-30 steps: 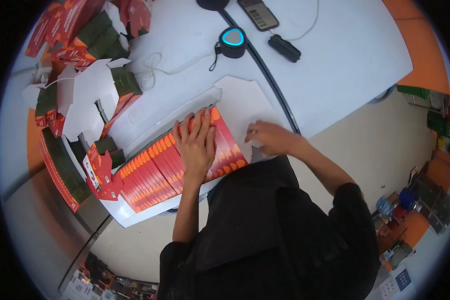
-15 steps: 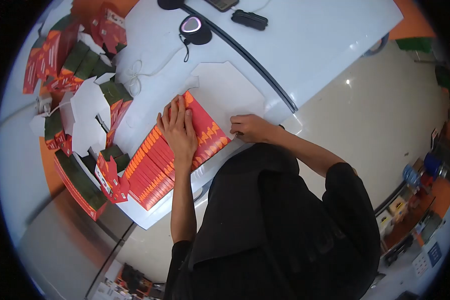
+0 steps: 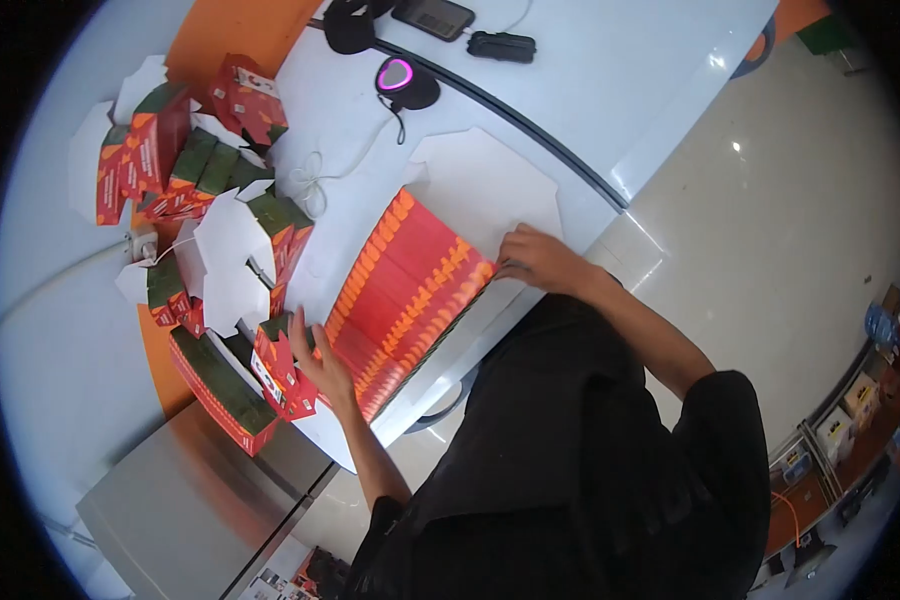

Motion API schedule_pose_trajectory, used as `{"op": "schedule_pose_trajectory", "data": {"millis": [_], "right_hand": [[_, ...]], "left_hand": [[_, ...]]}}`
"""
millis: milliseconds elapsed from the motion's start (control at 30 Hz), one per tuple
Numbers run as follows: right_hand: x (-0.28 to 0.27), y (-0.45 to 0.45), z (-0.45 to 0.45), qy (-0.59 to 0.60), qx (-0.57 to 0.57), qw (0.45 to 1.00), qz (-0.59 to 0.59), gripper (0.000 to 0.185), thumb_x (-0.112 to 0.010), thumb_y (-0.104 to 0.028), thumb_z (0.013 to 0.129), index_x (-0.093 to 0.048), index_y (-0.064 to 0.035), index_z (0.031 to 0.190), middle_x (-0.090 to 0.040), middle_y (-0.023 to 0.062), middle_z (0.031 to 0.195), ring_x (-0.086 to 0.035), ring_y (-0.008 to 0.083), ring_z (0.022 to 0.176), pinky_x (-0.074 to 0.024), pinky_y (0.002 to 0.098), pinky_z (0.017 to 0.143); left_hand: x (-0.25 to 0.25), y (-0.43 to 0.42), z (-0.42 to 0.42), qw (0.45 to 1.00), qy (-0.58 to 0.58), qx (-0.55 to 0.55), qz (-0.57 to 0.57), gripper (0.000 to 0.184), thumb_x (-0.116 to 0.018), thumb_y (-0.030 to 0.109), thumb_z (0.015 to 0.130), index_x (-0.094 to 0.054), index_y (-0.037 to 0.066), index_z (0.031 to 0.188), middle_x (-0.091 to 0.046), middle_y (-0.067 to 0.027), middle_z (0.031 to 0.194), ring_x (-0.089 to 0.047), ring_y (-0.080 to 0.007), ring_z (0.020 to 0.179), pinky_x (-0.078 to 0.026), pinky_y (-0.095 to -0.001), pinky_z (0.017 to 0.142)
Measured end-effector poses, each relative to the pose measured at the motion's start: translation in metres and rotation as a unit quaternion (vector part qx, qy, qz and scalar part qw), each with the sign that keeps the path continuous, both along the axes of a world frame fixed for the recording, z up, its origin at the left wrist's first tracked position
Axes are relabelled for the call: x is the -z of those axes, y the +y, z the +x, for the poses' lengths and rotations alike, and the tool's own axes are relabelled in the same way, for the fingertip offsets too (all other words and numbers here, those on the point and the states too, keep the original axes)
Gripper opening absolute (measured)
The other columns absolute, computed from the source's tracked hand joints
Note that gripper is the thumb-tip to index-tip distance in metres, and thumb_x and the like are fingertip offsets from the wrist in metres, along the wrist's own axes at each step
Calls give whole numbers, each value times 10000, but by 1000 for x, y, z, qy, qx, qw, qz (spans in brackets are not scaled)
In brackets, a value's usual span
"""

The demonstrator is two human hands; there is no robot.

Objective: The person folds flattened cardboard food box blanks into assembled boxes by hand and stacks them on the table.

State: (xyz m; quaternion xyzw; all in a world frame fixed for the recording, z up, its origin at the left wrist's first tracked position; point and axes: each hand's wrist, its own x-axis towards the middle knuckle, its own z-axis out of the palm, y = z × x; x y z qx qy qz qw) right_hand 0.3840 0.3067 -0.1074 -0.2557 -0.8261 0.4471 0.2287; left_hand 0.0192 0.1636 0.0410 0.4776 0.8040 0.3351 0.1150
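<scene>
A long row of red and orange packets point(image 3: 400, 290) lies packed side by side on a white cardboard sheet point(image 3: 490, 185) near the table's front edge. At the lower left end of the row, my left hand point(image 3: 325, 370) has its fingers spread, beside a red carton with torn flaps point(image 3: 280, 370). My right hand point(image 3: 545, 258) is at the upper right end, its fingers bent against the row's corner. Whether they grip a packet or the cardboard there is too small to tell.
Opened red boxes with dark green packs point(image 3: 200, 160) are heaped at the left. A round speaker with a lit ring point(image 3: 407, 82), a phone point(image 3: 433, 17) and a black case point(image 3: 501, 46) lie at the back. A thin white cable point(image 3: 312, 190) curls behind the row.
My left hand has left the top of the row and moved down to its lower left end. My right hand has come in to the row's right corner. The view has shifted.
</scene>
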Motion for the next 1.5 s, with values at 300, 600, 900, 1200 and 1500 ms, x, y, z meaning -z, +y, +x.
{"op": "schedule_pose_trajectory", "data": {"millis": [300, 600, 900, 1200, 1500], "right_hand": [[-28, 59, -13, 57, 94, 991, -70, 636, -771, -189, 936, -497, -66, 1497, -563, 141, 1411, -540, 294, 1310, -431, 382, 1126], [-4, 51, -184, 228, 305, 918, -116, 420, -836, -232, 918, -623, -6, 1201, -675, 99, 1107, -618, 197, 1068, -488, 347, 990], [-16, 154, -246, 231, 164, 927, -246, 411, -864, -222, 897, -736, -6, 1221, -743, 71, 1058, -691, 125, 939, -575, 264, 801], [-14, 146, -225, 260, 186, 892, -320, 405, -727, -213, 982, -686, -27, 1340, -677, 93, 1247, -623, 154, 1119, -499, 296, 970], [-25, 139, -223, 244, 143, 879, -384, 440, -668, -173, 990, -597, -57, 1409, -623, 71, 1256, -600, 155, 1133, -505, 296, 975]], "left_hand": [[31, -111, 11, 955, 121, -97, -251, 748, -693, 460, 996, -423, 129, 1610, -478, -199, 1533, -391, -373, 1462, -251, -565, 1196], [34, -173, 30, 944, 9, -128, -304, 792, -722, 461, 974, -429, 20, 1563, -554, -250, 1357, -512, -438, 1265, -417, -546, 1058], [32, -134, 71, 942, -211, -10, -261, 809, -718, 372, 1004, -318, -14, 1591, -578, -250, 1307, -663, -348, 1008, -552, -453, 843], [105, 81, -71, 921, -304, 61, 236, 522, -489, 255, 1110, -435, 3, 1564, -464, -145, 1589, -380, -241, 1508, -283, -386, 1235], [145, 167, -82, 796, -555, 33, 238, 164, -613, 176, 1051, -638, 43, 1144, -634, 2, 1006, -576, -87, 924, -470, -252, 837]]}}
